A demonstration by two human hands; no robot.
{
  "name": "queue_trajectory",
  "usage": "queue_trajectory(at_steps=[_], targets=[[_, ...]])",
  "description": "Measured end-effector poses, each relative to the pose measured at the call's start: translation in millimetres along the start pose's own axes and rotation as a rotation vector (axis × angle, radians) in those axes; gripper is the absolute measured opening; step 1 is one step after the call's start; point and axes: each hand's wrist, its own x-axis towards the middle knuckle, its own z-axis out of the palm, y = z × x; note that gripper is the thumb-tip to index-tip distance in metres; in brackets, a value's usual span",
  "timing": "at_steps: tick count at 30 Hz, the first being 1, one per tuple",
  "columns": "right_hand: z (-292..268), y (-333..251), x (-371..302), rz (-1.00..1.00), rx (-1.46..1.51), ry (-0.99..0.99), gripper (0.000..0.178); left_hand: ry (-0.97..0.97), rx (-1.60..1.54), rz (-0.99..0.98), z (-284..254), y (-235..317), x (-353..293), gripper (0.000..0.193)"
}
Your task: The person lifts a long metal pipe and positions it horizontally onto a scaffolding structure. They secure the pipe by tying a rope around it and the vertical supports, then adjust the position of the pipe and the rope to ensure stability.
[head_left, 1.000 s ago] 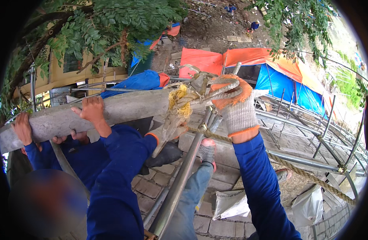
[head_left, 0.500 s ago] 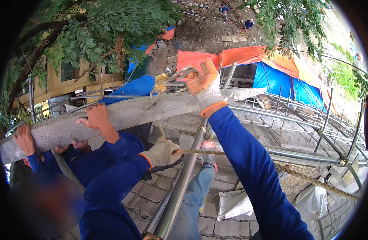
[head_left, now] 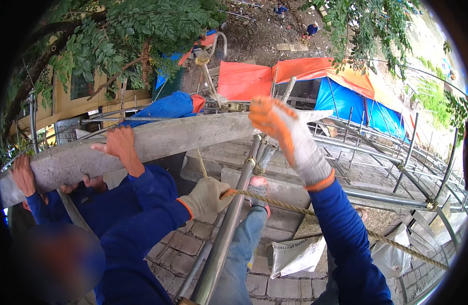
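A long grey plank (head_left: 203, 133) slants across the scaffold. Below it, my gloved left hand (head_left: 207, 197) is closed round a tan rope (head_left: 282, 204), which runs behind my right forearm to the lower right. Past the plank's far edge, a loose rope end (head_left: 208, 76) with a yellowish knot arcs upward. My right hand (head_left: 290, 137), in a white glove with an orange palm, is raised over the plank's right part. Its fingers are stretched out, slightly blurred, with nothing visible in them. A co-worker's bare hands (head_left: 121, 145) grip the plank's left part.
An upright metal pole (head_left: 231, 218) stands between my arms. Scaffold tubes (head_left: 376, 152) extend to the right. A white sack (head_left: 297, 256) lies below on blockwork. Farther down are an orange and blue tarpaulin shelter (head_left: 340, 84) and people on the ground (head_left: 312, 29). Tree branches (head_left: 157, 30) hang upper left.
My right hand has let go of the knotted rope end and swung down and right. That end has flown up beyond the plank. My left hand stays on the rope.
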Motion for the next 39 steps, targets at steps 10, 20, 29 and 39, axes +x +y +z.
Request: queue_trajectory(at_steps=[10,20,29,39], targets=[[41,12,-196,0.523,-1.247,-0.46,0.032,-0.064,-0.086,0.356,5,0,1,0.012],[89,-40,-205,0.461,-0.863,-0.621,0.032,-0.096,-0.023,0.148,69,-52,15,0.024],[39,-76,-199,0.504,-0.853,-0.59,0.035,-0.122,-0.171,-0.231,99,-46,31,0.029],[-57,-113,-230,0.626,-1.484,-0.518,0.025,-0.212,-0.057,-0.15,96,-13,67,0.019]])
